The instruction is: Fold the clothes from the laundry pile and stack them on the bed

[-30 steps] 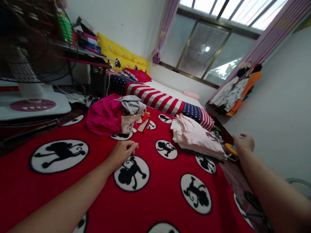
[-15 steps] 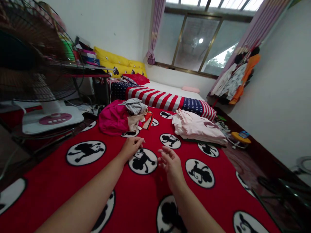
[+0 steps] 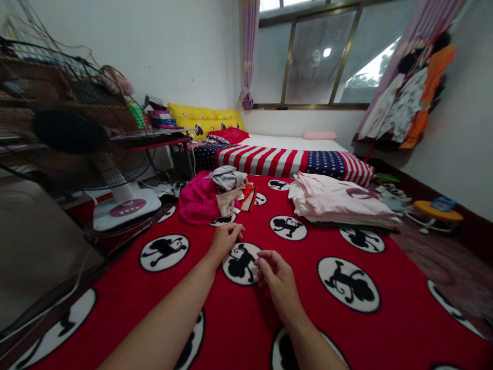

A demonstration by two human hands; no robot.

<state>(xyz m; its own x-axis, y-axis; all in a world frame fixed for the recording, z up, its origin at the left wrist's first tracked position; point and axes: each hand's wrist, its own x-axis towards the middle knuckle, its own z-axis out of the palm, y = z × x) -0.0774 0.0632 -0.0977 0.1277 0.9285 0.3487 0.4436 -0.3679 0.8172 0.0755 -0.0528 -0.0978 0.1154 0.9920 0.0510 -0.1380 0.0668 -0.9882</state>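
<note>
Heap, head view: crumpled magenta, grey and beige cloth heap (image 3: 198,199), far-left part of red blanket with black-monkey ovals (image 3: 308,257); just beyond left hand (image 3: 226,241), farther from right hand (image 3: 278,277).
Stack: folded pale-pink cloth stack (image 3: 335,200), blanket's far-right part, beyond right hand.
Heap look: loosely bunched, orange-red piece (image 3: 249,195) at its right edge.
Stack look: flat layers, dark print on top.
Left hand: over blanket's middle, fingers loosely curled, seems empty; contact unclear.
Right hand: nearer blanket's near edge, half-open, fingers bent, seems empty.
</note>
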